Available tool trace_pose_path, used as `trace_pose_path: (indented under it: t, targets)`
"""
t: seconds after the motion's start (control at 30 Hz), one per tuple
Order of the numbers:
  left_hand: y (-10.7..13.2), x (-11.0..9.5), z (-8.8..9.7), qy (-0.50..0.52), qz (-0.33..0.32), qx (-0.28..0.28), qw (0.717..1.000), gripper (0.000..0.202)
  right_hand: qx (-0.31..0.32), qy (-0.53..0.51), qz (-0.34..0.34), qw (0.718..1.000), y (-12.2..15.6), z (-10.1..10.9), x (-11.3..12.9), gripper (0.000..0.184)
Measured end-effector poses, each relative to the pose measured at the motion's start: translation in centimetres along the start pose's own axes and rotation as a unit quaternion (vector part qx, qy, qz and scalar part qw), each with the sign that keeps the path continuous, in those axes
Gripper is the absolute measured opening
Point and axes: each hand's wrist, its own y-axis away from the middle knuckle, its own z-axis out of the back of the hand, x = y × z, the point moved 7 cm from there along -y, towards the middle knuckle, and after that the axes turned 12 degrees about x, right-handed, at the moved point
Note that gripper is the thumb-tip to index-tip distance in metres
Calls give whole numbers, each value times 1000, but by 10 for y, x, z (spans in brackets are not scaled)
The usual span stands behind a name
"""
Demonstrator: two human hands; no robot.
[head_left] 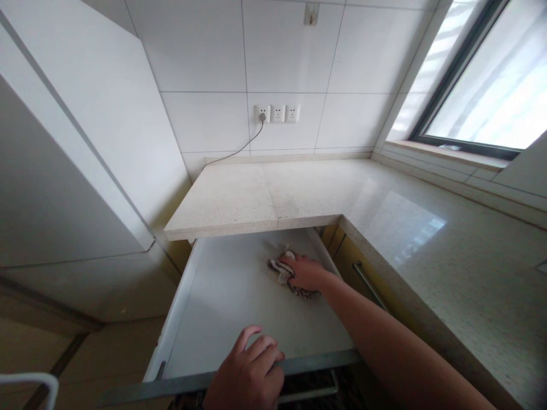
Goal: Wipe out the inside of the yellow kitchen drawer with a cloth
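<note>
A white drawer (222,296) stands pulled out from under the speckled countertop (299,191). My right hand (305,272) reaches deep into the drawer and presses a crumpled, stained cloth (282,267) against its bottom, fingers closed on it. My left hand (248,373) rests on the drawer's grey front edge (316,361), fingers curled over it.
The counter runs in an L shape along a tiled wall and under a window (482,85). A triple wall socket (277,113) has one cable plugged in. A tall white cabinet (72,159) stands at the left. A metal handle (370,285) shows on the yellow cupboard front.
</note>
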Motion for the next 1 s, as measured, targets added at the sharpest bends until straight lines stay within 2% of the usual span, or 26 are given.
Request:
trace_pose_path:
  t: [0.13, 0.23, 0.3, 0.43, 0.5, 0.57, 0.73, 0.8, 0.9, 1.0]
  targets:
    - [-2, 0, 0, 12, 3, 6, 1000, 24, 38, -2, 80, 996, 4, 0, 30, 80]
    - [0, 1, -1, 15, 7, 8, 1000, 24, 48, -13, 101, 994, 5, 2, 34, 79]
    - [0, 1, -1, 16, 6, 9, 1000, 25, 42, -29, 89, 995, 3, 4, 27, 77]
    - [0, 1, 0, 21, 4, 7, 1000, 27, 5, -32, 13, 999, 0, 7, 3, 75]
    - [0, 1, 1, 22, 2, 7, 1000, 28, -8, -22, -2, 1000, 0, 7, 1, 75]
    - [-1, 0, 1, 19, 0, 10, 1000, 28, -7, -9, 25, 1000, 2, 5, 10, 77]
    - [-4, 0, 4, 11, -1, 0, 1000, 32, 36, -1, 150, 988, 8, 0, 51, 79]
    - [-5, 0, 5, 13, 1, 3, 1000, 33, 47, -7, 179, 983, 9, 1, 58, 79]
    - [-4, 0, 3, 18, 5, 16, 1000, 30, 48, -16, 153, 987, 6, 5, 46, 77]
    - [-1, 1, 0, 24, 5, 21, 999, 28, 25, -23, 64, 997, 1, 11, 15, 73]
